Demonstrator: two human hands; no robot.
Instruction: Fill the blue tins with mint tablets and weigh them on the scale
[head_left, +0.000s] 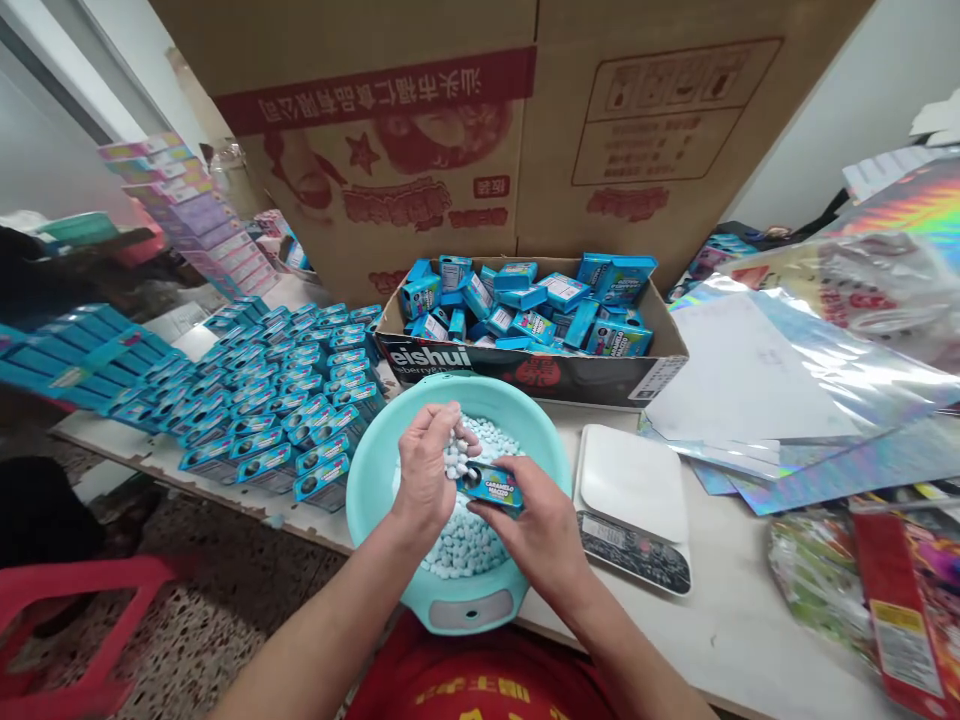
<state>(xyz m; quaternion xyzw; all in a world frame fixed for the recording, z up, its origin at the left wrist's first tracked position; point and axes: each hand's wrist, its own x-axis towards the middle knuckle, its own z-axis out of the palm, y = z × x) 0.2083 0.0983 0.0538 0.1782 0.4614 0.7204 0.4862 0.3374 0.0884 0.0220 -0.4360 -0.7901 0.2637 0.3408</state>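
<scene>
A turquoise basin (379,520) full of small pale candies (466,545) sits at the table's front edge. Above it, my left hand (429,465) is closed around a heap of these candies. My right hand (536,520) grips a small blue candy box (495,488) lettered "CARAMELO MACIZO". The box's dark round opening is turned left, right beside the candies in my left hand. Whether any candies are inside the box is hidden.
Rows of blue boxes (277,400) stand on the left. Behind the basin, an open carton (525,372) holds loose blue boxes. A white scale (634,490) is at right, with shiny sheets (757,380) beyond. A pink stool (82,585) stands at lower left.
</scene>
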